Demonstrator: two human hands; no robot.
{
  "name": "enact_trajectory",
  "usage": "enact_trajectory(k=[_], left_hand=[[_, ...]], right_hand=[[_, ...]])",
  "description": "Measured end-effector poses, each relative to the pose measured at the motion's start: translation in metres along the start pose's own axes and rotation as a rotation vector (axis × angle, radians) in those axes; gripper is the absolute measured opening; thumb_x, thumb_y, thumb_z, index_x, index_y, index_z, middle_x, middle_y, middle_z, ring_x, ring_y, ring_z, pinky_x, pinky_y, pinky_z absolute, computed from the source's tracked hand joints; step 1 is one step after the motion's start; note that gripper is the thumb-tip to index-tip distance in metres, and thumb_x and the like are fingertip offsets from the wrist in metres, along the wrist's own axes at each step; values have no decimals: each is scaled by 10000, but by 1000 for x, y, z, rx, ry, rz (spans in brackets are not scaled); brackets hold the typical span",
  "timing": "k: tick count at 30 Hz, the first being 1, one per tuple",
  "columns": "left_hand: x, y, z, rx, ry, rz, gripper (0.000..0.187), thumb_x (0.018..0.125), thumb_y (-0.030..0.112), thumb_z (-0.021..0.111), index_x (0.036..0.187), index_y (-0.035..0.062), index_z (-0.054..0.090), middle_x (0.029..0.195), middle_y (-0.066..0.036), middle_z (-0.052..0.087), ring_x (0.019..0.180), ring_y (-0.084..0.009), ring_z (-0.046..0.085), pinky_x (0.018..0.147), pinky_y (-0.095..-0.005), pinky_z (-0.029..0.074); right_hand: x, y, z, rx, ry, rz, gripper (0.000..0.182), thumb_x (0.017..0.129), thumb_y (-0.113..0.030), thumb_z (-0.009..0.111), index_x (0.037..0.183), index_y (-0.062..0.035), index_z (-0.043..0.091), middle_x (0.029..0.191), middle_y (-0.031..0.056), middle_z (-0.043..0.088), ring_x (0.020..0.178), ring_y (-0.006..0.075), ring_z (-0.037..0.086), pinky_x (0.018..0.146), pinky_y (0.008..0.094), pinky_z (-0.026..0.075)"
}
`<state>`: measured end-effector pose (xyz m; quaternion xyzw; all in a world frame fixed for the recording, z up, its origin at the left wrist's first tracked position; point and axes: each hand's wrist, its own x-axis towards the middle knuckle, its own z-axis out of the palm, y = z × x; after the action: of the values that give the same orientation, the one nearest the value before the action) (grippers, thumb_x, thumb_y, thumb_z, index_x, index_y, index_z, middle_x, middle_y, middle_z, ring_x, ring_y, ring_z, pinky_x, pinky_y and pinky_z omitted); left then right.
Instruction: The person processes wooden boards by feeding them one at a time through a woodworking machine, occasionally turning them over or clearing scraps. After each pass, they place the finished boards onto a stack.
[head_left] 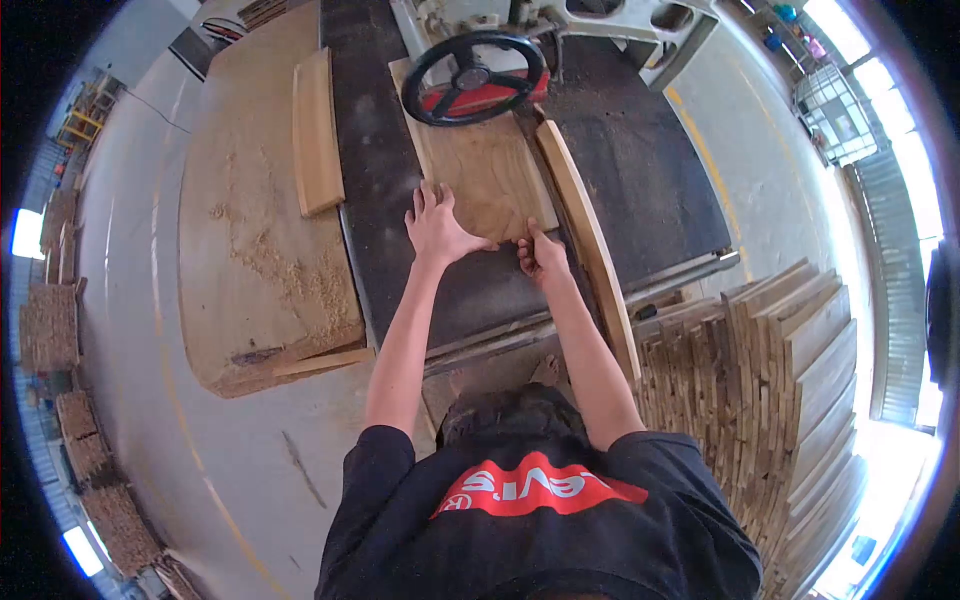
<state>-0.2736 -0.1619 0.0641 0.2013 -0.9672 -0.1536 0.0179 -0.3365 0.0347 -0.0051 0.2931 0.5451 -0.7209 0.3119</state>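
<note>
A wide wooden board lies on the dark machine table, its far end under a black handwheel. At the board's near left corner, my left hand rests with its fingers spread and the thumb along the near edge. My right hand grips the near right corner, thumb on top and fingers curled below. Just right of the board, a long wooden piece runs along it and past the table's front edge.
Left of the dark table, a side surface bears sawdust and a curved wooden piece. Stacked boards stand at the lower right. A metal bar runs along the table's front. Wood piles line the far left.
</note>
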Motion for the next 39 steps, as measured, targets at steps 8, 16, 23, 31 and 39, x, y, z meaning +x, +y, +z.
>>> enact_trajectory(k=[8,16,23,31,39], left_hand=[[37,-36,28,-136,306,79,1429,527,854,860,1563,-48,464,1636,-254,442,1584,-407,314,1245,-614,277],[80,-146,13,-57,570,-160,1027,902,718,682,1554,-46,470,1628,-319,413,1556,-509,288,1254,-634,219],[154,-239,-4,-7,377,-706,1227,726,803,786,1579,-3,428,1665,-238,382,1535,-431,360,1228,-630,282],[120,-190,2,-42,424,-718,1037,777,591,830,1561,25,452,1615,-311,406,1502,-455,395,1197,-630,304],[15,-113,29,11,543,-711,1021,844,489,790,1618,-11,350,1678,-326,259,1548,-481,264,1248,-606,222]], right_hand=[[15,9,53,-493,322,-754,485,1060,-411,659,797,-3,667,687,163,702,566,300,665,528,444,476],[5,4,73,-897,345,-961,425,1014,-392,693,803,-25,651,722,196,697,713,416,714,644,476,552],[5,5,73,-851,402,-943,391,985,-370,716,780,-44,649,678,161,682,659,399,706,617,468,552],[8,8,74,-874,404,-949,391,981,-389,712,804,-45,659,707,153,688,684,387,706,632,465,549],[3,6,76,-865,370,-942,404,981,-434,715,819,-64,701,701,107,709,673,327,720,637,430,557]])
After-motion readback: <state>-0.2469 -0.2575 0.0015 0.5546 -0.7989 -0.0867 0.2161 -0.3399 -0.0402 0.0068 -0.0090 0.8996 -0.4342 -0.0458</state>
